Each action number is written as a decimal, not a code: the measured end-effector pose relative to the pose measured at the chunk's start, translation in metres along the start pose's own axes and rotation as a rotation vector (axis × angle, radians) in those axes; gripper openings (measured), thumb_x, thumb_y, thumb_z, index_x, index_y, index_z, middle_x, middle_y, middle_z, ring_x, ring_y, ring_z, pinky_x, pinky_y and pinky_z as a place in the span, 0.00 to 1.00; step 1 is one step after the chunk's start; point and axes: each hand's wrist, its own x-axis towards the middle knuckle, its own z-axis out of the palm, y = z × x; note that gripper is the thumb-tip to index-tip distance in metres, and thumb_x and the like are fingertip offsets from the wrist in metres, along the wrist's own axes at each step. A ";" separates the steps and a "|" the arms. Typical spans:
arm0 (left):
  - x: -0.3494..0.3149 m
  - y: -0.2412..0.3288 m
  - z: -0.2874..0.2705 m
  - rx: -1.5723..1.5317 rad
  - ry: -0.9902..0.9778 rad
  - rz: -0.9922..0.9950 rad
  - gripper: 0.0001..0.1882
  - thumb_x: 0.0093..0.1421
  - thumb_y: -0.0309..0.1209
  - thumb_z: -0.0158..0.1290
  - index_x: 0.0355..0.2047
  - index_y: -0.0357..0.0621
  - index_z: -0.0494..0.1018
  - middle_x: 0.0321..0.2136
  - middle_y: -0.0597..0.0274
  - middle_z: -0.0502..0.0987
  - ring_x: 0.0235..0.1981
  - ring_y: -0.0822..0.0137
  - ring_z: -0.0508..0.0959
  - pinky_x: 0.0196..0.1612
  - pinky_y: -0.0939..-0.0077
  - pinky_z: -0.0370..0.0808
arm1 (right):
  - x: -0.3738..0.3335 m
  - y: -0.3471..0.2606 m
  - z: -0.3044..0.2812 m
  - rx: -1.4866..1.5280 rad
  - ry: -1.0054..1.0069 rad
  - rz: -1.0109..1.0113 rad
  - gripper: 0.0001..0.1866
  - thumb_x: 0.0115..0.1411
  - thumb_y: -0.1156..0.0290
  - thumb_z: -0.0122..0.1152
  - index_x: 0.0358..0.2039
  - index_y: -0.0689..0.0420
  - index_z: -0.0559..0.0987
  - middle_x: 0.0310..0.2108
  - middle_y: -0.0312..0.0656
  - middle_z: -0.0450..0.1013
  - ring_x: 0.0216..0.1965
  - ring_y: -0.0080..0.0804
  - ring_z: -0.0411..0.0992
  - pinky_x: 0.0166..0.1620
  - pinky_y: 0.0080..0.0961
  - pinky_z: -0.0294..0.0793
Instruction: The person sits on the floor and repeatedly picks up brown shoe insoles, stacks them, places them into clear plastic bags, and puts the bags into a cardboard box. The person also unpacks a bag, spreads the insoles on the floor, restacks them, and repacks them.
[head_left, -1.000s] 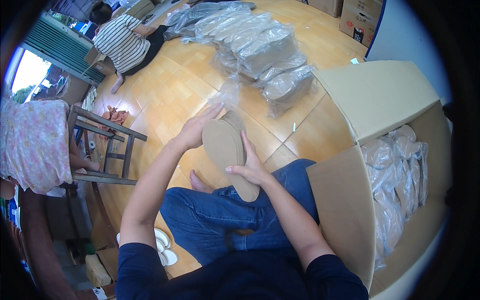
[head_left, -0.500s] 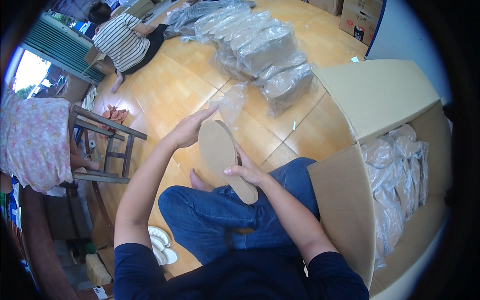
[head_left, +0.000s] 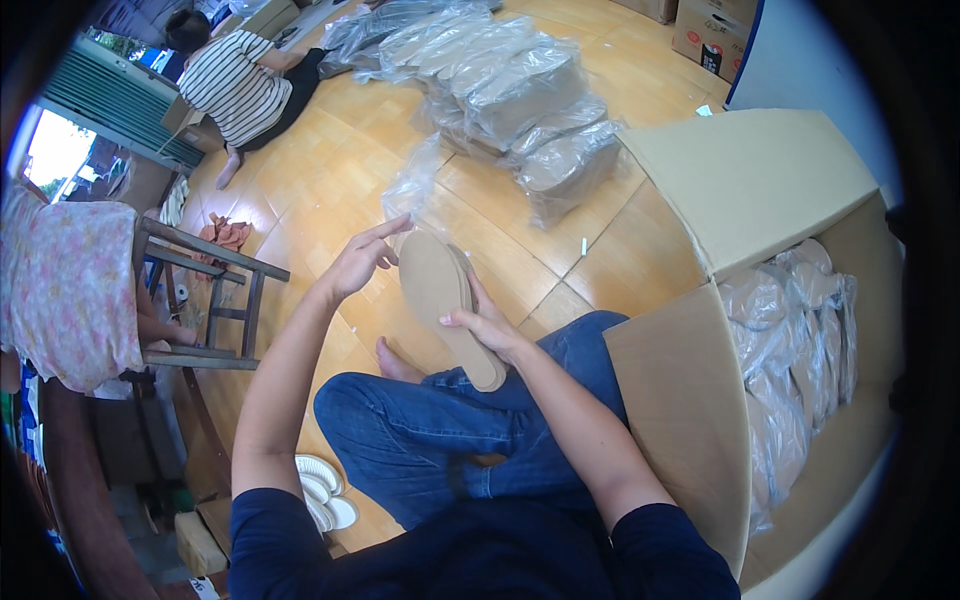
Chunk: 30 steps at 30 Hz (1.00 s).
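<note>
The floor (head_left: 330, 165) is tiled in yellow-brown. At right stands an open carton (head_left: 680, 390) with bagged insoles inside. A pile (head_left: 500, 85) of more bagged insoles lies on the tiles ahead. A co-worker (head_left: 235, 90) sits at upper left; a dark stool (head_left: 249, 318) stands at left.

Over and just beyond the wearer's jeans (head_left: 420, 425) is the stack (head_left: 435, 290) of tan insoles, held off the floor. Its long axis slants from upper left to lower right: wide end away from the body, narrow end over the jeans. A clear bag (head_left: 412, 180) appears just past the wide end; contact between the two cannot be confirmed.

The right hand (head_left: 490, 325) is clamped on the stack's right edge, thumb on the upper face. The left hand (head_left: 365, 262) is nearer the wide end, with the stack to its right; its fingers are partly spread at the bag's near edge. Whether they pinch the film cannot be told.
</note>
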 end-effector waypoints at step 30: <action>0.002 -0.052 0.088 -0.694 0.452 -0.007 0.37 0.56 0.43 0.59 0.61 0.41 0.59 0.58 0.52 0.64 0.53 0.62 0.72 0.54 0.70 0.70 | -0.007 -0.002 0.000 0.027 -0.061 -0.085 0.61 0.43 0.60 0.69 0.69 0.63 0.39 0.65 0.59 0.52 0.66 0.46 0.55 0.64 0.34 0.58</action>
